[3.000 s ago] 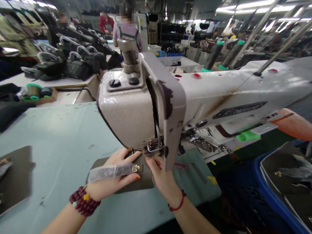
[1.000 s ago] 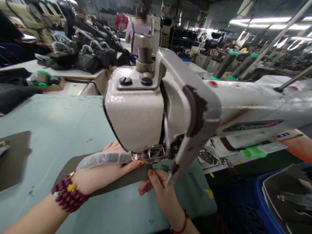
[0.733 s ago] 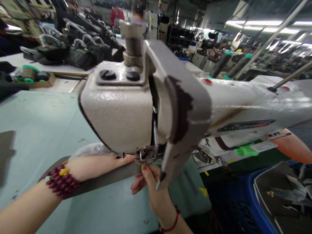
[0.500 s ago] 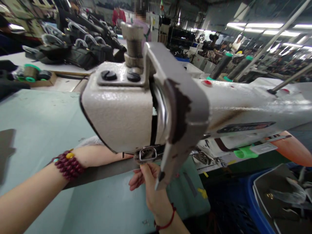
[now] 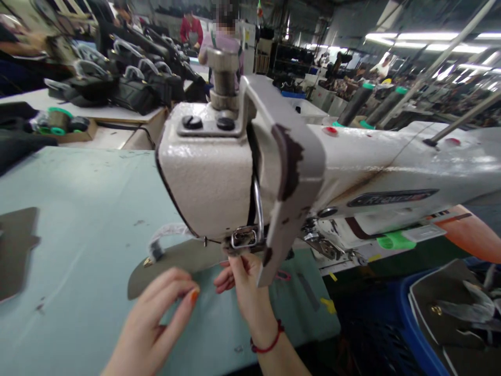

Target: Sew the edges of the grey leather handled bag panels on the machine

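Note:
A flat grey-brown bag panel (image 5: 168,274) lies under the head of the white sewing machine (image 5: 207,183). A plastic-wrapped strap with a gold fitting (image 5: 147,262) stands at its far edge. My left hand (image 5: 156,318) hovers in front of the panel, apart from it. Its fingers are loosely curled, thumb and forefinger near each other, with nothing visible between them. Below the needle area, my right hand (image 5: 250,284) has thumb and forefinger pressed together; the machine's metal parts hide what is in them. Its other fingers extend leftward.
A grey-brown piece (image 5: 18,245) lies at the table's left. A blue basket (image 5: 407,313) with bag parts stands low at the right. Behind are black bags (image 5: 133,94), thread spools (image 5: 58,121) and co-workers. The metal guard (image 5: 297,172) juts toward me.
My left hand has drawn back from behind the machine head to the front of the panel, uncovering the panel and its strap. My right hand stays by the needle. The view has shifted slightly.

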`<action>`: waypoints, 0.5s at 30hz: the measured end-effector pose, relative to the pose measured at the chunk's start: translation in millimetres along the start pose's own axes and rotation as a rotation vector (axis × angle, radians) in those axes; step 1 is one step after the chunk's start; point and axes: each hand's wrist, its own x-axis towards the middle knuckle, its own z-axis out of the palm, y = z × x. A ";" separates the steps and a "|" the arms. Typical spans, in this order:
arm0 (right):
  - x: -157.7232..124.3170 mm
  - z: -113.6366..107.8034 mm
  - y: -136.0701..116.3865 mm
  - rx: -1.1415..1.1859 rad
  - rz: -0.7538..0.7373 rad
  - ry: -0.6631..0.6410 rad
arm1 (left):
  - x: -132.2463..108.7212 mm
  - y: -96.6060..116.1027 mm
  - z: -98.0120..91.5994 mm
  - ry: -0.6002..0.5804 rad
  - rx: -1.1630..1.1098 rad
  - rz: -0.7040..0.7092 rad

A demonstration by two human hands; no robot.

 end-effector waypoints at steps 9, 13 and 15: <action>0.2 -2.8 -13.9 -0.221 -0.137 0.029 | 33.4 4.3 70.5 -0.167 -1.212 -0.442; -3.9 -6.4 -14.9 -0.227 -0.200 -0.011 | 45.9 6.4 57.1 -0.259 -1.103 -0.529; -6.1 -8.9 -14.3 -0.215 -0.208 -0.045 | 43.1 4.3 52.3 -0.222 -1.017 -0.591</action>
